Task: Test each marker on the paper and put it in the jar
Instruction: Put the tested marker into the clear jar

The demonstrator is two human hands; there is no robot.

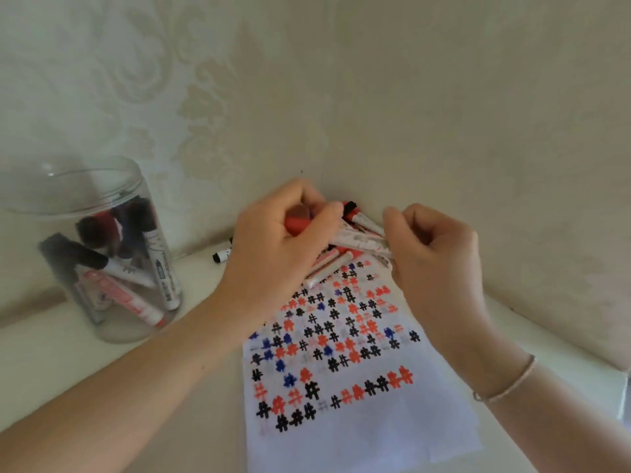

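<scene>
While both hands pull | left hand (273,254) grips red cap (297,222) | right hand (433,261) pinches white marker (358,240) | jar (106,254) stands left of paper (341,370)

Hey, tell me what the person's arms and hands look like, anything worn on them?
Both forearms are bare, with no sleeves in view. The right hand has a thin, pale beaded-looking bracelet round its wrist. The left hand and its wrist show no bracelet or watch. No gloves on either hand, and no rings can be made out.
</scene>
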